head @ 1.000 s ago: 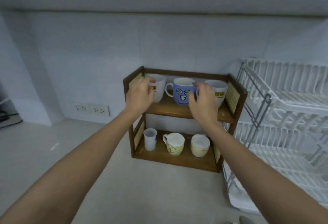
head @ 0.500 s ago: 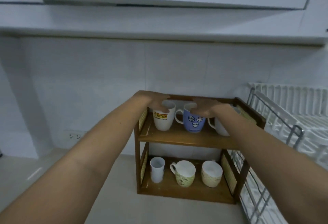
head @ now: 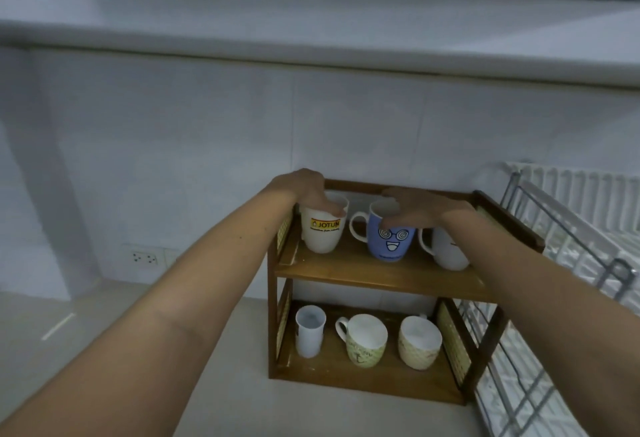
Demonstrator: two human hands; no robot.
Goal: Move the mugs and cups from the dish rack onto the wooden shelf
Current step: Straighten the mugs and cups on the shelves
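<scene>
Both hands unmoved, left hand (head: 306, 190) atop Jotun mug (head: 323, 228), right hand (head: 412, 208) over blue mug (head: 391, 241)

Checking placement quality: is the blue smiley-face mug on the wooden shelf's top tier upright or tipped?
Upright: the blue smiley-face mug stands base-down on the wooden shelf, rim upward under the right hand.

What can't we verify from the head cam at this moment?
- White mug at the top shelf's right: the right hand and forearm cover its rim and print.
- Blue mug: the fingers hide its rim, so grip contact is unclear.
- Left hand on the JOTUN mug: its fingertips dip out of sight inside.
- Dish rack: cut off by the right edge, so any remaining cups are unknown.
- Small print on the lower mugs: too small and blurred.
</scene>
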